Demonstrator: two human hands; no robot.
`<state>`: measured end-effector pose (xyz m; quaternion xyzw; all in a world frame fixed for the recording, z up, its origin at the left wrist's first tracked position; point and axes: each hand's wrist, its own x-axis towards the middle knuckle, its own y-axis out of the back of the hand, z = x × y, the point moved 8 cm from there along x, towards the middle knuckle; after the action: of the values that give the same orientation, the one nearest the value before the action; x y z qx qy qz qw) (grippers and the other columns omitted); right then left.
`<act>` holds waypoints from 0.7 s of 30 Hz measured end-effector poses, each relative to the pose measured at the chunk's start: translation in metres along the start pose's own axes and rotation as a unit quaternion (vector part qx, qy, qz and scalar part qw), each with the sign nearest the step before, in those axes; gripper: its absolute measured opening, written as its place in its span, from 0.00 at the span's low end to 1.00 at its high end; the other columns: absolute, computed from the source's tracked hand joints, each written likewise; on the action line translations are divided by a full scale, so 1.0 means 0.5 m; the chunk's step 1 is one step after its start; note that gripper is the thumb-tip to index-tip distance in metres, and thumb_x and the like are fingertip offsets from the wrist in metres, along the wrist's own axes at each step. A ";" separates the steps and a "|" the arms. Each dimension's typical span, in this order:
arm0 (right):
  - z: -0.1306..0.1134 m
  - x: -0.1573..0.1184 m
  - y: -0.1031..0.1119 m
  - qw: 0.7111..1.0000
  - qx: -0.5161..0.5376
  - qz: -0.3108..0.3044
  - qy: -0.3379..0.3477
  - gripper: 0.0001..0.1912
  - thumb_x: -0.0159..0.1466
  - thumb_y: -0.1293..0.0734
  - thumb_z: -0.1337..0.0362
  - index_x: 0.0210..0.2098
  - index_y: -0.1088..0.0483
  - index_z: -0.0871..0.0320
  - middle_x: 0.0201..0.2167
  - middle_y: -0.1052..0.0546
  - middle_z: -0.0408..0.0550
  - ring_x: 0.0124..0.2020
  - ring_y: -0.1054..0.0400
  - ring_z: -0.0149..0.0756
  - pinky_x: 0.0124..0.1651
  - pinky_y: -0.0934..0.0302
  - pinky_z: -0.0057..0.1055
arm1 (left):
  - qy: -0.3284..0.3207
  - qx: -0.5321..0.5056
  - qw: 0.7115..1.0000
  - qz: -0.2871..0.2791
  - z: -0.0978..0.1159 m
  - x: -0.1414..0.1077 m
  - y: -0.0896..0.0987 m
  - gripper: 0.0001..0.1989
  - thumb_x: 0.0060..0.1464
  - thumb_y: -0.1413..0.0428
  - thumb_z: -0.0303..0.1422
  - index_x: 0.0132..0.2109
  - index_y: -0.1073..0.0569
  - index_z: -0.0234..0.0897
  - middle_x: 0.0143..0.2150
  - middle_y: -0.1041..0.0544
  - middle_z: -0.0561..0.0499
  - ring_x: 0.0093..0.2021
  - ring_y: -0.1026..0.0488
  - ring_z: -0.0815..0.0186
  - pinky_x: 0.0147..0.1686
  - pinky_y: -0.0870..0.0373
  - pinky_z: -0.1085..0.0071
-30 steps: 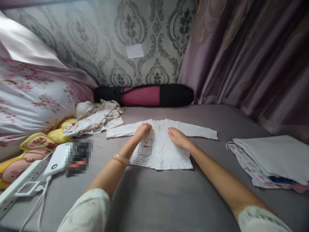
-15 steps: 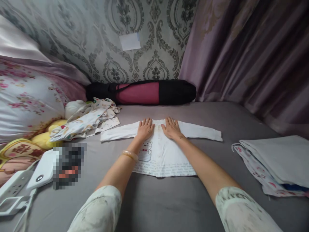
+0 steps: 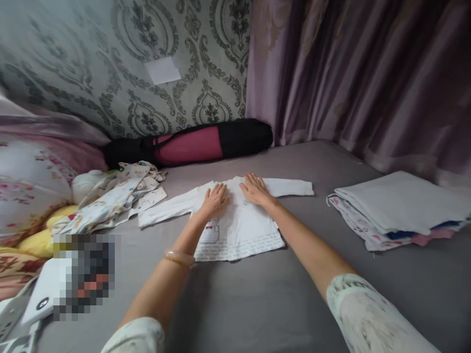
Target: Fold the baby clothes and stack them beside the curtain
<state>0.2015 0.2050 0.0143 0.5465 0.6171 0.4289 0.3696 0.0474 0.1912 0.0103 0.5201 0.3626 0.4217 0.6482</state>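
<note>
A small white long-sleeved shirt (image 3: 253, 228) lies spread on the grey bed sheet, its sleeves stretched out to both sides. A bear drawing and rows of print show on its front. My left hand (image 3: 216, 200) is over the left chest part, fingers extended, slightly blurred; whether it presses on the cloth I cannot tell. Flat on the shirt near the collar rests my right hand (image 3: 254, 189), its fingers spread a little. Neither hand grips the cloth. The hands cover parts of the chest.
Folded cloths (image 3: 397, 203) are stacked at the right. Crumpled patterned baby clothes (image 3: 114, 196) lie at the left by a floral pillow (image 3: 29, 181). A white device (image 3: 47, 284) with cables sits front left. A black and red long bag (image 3: 191, 144) lies along the wall.
The view has turned to the right. My left hand has shifted a little down and left across the shirt, while the right stays near the collar. The shirt's front looks smoother.
</note>
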 end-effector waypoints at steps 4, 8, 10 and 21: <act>0.040 -0.041 -0.013 0.999 -0.028 -0.024 -0.037 0.36 0.71 0.56 0.51 0.69 0.54 0.71 0.71 0.54 0.58 0.71 0.65 0.45 0.70 0.71 0.44 | -0.049 0.010 0.999 -0.002 0.081 -0.023 -0.036 0.30 0.66 0.63 0.44 0.68 0.46 0.29 0.71 0.48 0.39 0.72 0.56 0.56 0.68 0.58 0.55; 0.049 -0.051 -0.023 0.998 -0.046 -0.029 -0.034 0.36 0.71 0.55 0.50 0.70 0.56 0.69 0.72 0.57 0.55 0.72 0.67 0.43 0.70 0.72 0.43 | -0.023 0.021 0.999 0.021 0.089 -0.024 -0.059 0.31 0.67 0.64 0.45 0.68 0.46 0.28 0.71 0.49 0.39 0.72 0.56 0.55 0.68 0.56 0.57; 0.053 -0.048 -0.021 0.999 -0.032 -0.030 -0.032 0.36 0.71 0.56 0.51 0.70 0.56 0.68 0.72 0.57 0.53 0.72 0.66 0.42 0.70 0.72 0.42 | -0.018 0.030 0.999 0.021 0.087 -0.025 -0.056 0.30 0.66 0.63 0.45 0.68 0.46 0.31 0.71 0.49 0.40 0.72 0.56 0.55 0.68 0.55 0.56; 0.104 -0.068 0.000 0.997 -0.019 -0.040 -0.055 0.32 0.71 0.56 0.57 0.69 0.53 0.68 0.71 0.54 0.53 0.71 0.64 0.41 0.70 0.71 0.45 | -0.076 -0.001 0.996 0.054 0.211 0.087 -0.023 0.20 0.65 0.59 0.30 0.61 0.37 0.32 0.64 0.35 0.39 0.66 0.42 0.59 0.65 0.47 0.59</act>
<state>0.2540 0.1776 -0.0049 0.5364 0.6090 0.3949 0.4305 0.1620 0.1915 0.0184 0.5686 0.2834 0.4162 0.6505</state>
